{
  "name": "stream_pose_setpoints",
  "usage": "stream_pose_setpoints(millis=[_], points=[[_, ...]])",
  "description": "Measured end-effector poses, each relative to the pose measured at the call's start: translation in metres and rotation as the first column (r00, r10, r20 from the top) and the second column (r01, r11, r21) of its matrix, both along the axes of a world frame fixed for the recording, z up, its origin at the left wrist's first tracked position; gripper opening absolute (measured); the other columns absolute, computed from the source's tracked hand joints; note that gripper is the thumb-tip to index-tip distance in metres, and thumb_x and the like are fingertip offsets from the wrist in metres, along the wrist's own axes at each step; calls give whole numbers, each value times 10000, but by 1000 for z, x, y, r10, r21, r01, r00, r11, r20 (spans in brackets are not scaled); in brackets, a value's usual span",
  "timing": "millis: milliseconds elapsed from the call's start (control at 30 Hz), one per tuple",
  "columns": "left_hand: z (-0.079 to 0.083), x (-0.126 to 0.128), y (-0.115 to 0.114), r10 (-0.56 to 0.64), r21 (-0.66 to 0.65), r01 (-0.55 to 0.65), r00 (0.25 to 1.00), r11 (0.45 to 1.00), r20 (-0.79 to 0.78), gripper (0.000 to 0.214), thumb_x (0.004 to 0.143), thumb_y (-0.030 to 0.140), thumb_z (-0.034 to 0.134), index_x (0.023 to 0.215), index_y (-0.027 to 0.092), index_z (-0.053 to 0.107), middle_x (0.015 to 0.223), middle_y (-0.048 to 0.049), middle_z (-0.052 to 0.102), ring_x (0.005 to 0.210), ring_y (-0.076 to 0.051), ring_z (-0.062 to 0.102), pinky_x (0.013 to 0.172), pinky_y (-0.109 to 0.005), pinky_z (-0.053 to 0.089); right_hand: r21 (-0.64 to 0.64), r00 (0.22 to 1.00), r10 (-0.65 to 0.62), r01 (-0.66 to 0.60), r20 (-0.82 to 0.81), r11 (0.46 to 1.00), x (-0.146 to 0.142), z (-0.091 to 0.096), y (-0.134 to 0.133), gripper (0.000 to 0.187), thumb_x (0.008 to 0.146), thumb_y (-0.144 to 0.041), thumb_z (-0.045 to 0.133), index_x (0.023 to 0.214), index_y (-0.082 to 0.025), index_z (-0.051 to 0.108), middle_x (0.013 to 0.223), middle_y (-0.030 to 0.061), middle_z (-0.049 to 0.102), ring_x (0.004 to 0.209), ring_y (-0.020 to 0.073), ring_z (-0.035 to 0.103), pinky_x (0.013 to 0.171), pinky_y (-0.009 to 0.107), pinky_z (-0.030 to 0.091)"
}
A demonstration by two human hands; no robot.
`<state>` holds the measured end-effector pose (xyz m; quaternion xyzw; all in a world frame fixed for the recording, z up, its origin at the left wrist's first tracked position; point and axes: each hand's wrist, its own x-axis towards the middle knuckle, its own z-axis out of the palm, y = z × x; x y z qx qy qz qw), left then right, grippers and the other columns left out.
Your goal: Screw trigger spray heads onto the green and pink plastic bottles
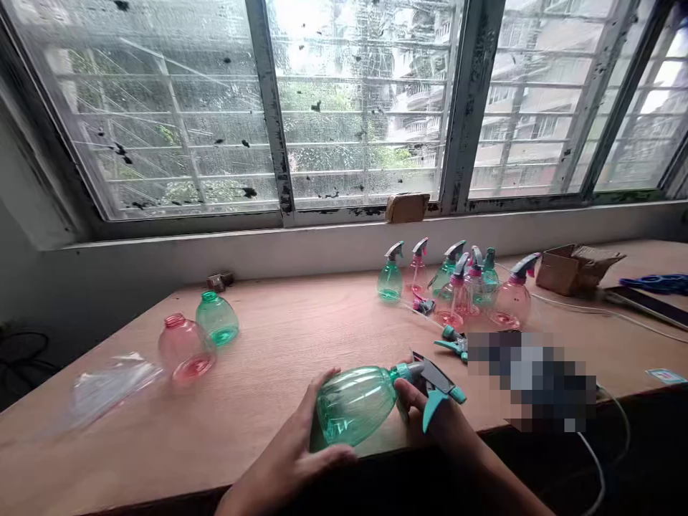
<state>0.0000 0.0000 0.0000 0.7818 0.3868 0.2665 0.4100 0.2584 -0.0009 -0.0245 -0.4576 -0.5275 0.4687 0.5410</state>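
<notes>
A green see-through spray bottle (pixel 355 405) lies tilted on its side above the table's front edge, held in both hands. My left hand (pixel 298 437) is wrapped around its base end, thumb below and fingers above. My right hand (pixel 438 416) grips the bottle's neck at the teal collar, just behind the grey and teal trigger head (pixel 433 380), which points right. Beyond it on the table rests a loose trigger sprayer (pixel 454 342) with a teal lever. Another loose sprayer head (pixel 424 306), pink and dark, lies farther back.
Several green and pink spray bottles (pixel 510 301) with heads stand at the back right. Headless pink (pixel 185 347) and green (pixel 216 317) bottles stand at left by a clear plastic bag (pixel 115 387). A cardboard box (pixel 575 269), a white cable and a blurred patch are at right.
</notes>
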Motion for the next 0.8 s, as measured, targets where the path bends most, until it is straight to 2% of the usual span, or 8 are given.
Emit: stream_pose_setpoints(millis=[133, 233, 333, 433, 500, 600, 700, 800], points=[[-4, 0, 1, 16, 26, -16, 1000, 1000, 4, 899, 864, 341, 763, 1545, 373, 176, 1646, -50, 251, 1500, -305, 272, 1241, -484, 223, 24, 1000, 5, -5, -26, 1000, 1, -4, 1, 465, 817, -669, 663, 926, -223, 587, 587, -33, 553, 514, 166, 510, 483, 300, 379], [-3, -1, 0, 16, 41, -16, 1000, 999, -3, 886, 877, 429, 740, 1556, 352, 175, 1652, -65, 240, 1505, -332, 250, 1241, -500, 207, 61, 997, 51, -47, -60, 997, 1, -3, 2, 434, 840, -644, 654, 918, -232, 545, 559, -49, 529, 484, 153, 481, 467, 291, 362], [1, -2, -2, -2, 17, 2, 1000, 1000, 16, 770, 948, 571, 578, 1565, 336, 181, 1652, -68, 249, 1510, -339, 236, 1239, -516, 192, 88, 992, 109, -104, -59, 991, 0, 0, 2, 419, 861, -639, 629, 856, -237, 511, 526, -55, 504, 462, 140, 446, 461, 288, 355], [6, -2, -4, 30, -24, -30, 999, 999, 21, 656, 1001, 611, 419, 1559, 334, 215, 1649, -55, 263, 1518, -328, 216, 1244, -523, 147, 95, 988, 141, -135, -60, 986, 1, 2, 2, 418, 869, -630, 625, 803, -239, 491, 524, -49, 501, 467, 136, 444, 463, 287, 354], [7, -1, -5, 39, -42, -38, 999, 998, 26, 663, 991, 607, 452, 1552, 328, 235, 1645, -58, 271, 1513, -331, 227, 1243, -519, 153, 99, 987, 139, -131, -78, 986, 1, 2, 2, 404, 870, -618, 633, 852, -235, 509, 529, -54, 503, 466, 135, 447, 462, 286, 354], [6, 1, -2, 24, -48, -22, 999, 999, 46, 769, 924, 554, 622, 1546, 315, 239, 1632, -79, 286, 1496, -344, 261, 1237, -510, 188, 100, 986, 131, -120, -108, 988, 1, -1, 3, 405, 867, -607, 647, 958, -232, 524, 533, -65, 504, 462, 136, 449, 459, 283, 356], [2, 3, 0, 29, -25, -27, 998, 999, 51, 873, 850, 448, 756, 1538, 313, 237, 1628, -86, 281, 1496, -346, 255, 1245, -506, 170, 85, 984, 135, -126, -116, 988, 1, -2, 4, 414, 858, -605, 660, 964, -230, 520, 547, -64, 507, 472, 136, 458, 454, 279, 351], [0, 3, 2, 26, -15, -25, 998, 1000, 62, 915, 810, 370, 804, 1529, 316, 242, 1629, -90, 271, 1492, -348, 264, 1246, -500, 179, 75, 984, 130, -121, -123, 990, 0, -2, 4, 425, 852, -602, 670, 983, -228, 517, 560, -66, 505, 475, 136, 466, 447, 275, 339]])
